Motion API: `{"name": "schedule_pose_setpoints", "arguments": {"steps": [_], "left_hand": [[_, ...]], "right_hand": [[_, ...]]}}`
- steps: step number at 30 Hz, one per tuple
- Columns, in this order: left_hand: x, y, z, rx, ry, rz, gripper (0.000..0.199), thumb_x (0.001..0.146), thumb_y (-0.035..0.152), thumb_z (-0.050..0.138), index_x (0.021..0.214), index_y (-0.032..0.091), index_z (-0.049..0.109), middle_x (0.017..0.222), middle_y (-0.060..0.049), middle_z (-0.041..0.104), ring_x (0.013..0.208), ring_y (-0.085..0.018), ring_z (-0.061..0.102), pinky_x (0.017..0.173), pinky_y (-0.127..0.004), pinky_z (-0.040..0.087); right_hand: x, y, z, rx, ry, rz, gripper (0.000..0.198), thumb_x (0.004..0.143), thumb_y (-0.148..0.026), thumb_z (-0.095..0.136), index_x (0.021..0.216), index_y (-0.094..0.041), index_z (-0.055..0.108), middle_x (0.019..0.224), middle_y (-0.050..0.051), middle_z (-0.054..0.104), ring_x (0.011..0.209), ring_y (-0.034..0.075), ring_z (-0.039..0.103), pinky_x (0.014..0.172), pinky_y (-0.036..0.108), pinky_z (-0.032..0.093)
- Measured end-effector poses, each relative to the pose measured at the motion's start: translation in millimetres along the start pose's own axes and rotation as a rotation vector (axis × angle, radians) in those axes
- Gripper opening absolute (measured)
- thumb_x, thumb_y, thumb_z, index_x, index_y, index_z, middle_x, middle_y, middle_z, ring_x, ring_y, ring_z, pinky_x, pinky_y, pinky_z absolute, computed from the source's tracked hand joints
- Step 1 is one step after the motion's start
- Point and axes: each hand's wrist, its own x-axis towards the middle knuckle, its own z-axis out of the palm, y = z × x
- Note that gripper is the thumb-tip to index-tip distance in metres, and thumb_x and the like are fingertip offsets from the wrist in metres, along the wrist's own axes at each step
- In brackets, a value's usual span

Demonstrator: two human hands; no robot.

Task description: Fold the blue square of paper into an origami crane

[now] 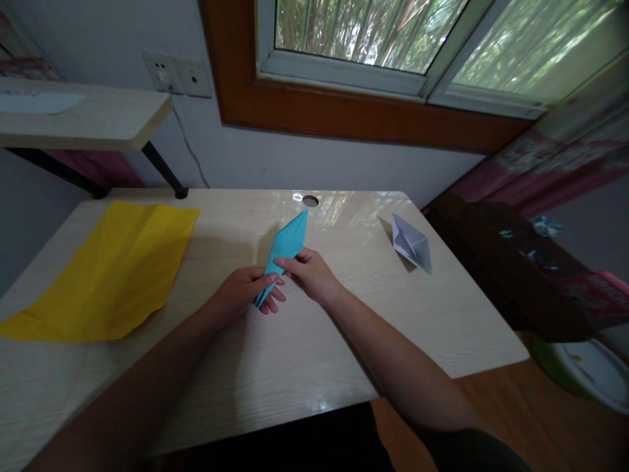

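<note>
A folded piece of turquoise paper (291, 237), long and pointed at its far end, is held between both hands above the desk. My left hand (249, 288) pinches its near end, thumb on top and fingers beneath. Higher up, my right hand (309, 272) grips the right edge with the thumb pressed on the paper's face. The fingers under the paper are partly hidden. To the right stands a folded white paper boat (411, 242), apart from both hands.
A large creased yellow sheet (118, 269) lies on the left of the pale desk (304, 367). A raised shelf (113, 121) on black legs stands at the back left. The desk has a round cable hole (310, 201) near the wall. A bin (584, 370) is on the floor at right.
</note>
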Motion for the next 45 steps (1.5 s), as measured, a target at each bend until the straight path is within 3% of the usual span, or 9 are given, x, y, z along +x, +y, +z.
{"name": "schedule_pose_setpoints", "arguments": {"steps": [4,13,22,33,41,45], "left_hand": [[-1,1,2,-0.004,-0.052,-0.01,0.045,0.087,0.055,0.068,0.1,0.012,0.071,0.085,-0.013,0.079,0.057,-0.018,0.071,0.052,-0.028,0.054],[0,-1,3,-0.066,-0.05,-0.073,0.042,0.084,0.051,0.073,0.1,0.012,0.073,0.088,-0.014,0.079,0.071,-0.022,0.076,0.069,-0.035,0.061],[-2,-3,5,-0.076,-0.162,-0.079,0.048,0.084,0.059,0.072,0.096,0.013,0.073,0.089,-0.015,0.08,0.076,-0.025,0.078,0.071,-0.037,0.062],[-2,-3,6,-0.074,-0.172,-0.065,0.046,0.084,0.058,0.07,0.095,0.013,0.073,0.089,-0.015,0.08,0.076,-0.026,0.078,0.067,-0.036,0.061],[-3,-2,6,-0.092,-0.128,-0.04,0.044,0.084,0.056,0.07,0.095,0.014,0.074,0.086,-0.014,0.08,0.074,-0.024,0.077,0.067,-0.035,0.061],[-2,-3,7,-0.068,-0.108,-0.025,0.046,0.083,0.059,0.07,0.093,0.014,0.073,0.088,-0.014,0.079,0.075,-0.024,0.077,0.072,-0.038,0.062]], "right_hand": [[-1,-2,0,0.015,-0.068,0.032,0.036,0.076,-0.048,0.084,0.069,-0.019,0.064,0.067,-0.002,0.06,0.061,0.012,0.051,0.064,0.029,0.04],[-1,-5,1,0.042,0.122,-0.008,0.044,0.078,-0.057,0.08,0.064,-0.019,0.062,0.06,-0.003,0.055,0.055,0.011,0.046,0.056,0.027,0.035],[-3,-13,1,-0.031,0.266,-0.112,0.049,0.083,-0.061,0.074,0.062,-0.02,0.058,0.058,-0.002,0.052,0.055,0.012,0.045,0.055,0.027,0.035],[-3,-14,2,-0.015,0.237,-0.11,0.049,0.084,-0.063,0.071,0.065,-0.02,0.057,0.058,-0.003,0.051,0.055,0.012,0.045,0.056,0.028,0.036],[1,-16,3,0.135,0.226,-0.166,0.035,0.075,-0.049,0.083,0.092,-0.025,0.065,0.076,-0.003,0.061,0.068,0.013,0.054,0.064,0.026,0.047],[2,-17,2,0.169,0.282,-0.207,0.037,0.073,-0.042,0.085,0.098,-0.025,0.063,0.073,-0.005,0.059,0.066,0.012,0.053,0.065,0.025,0.048]]}}
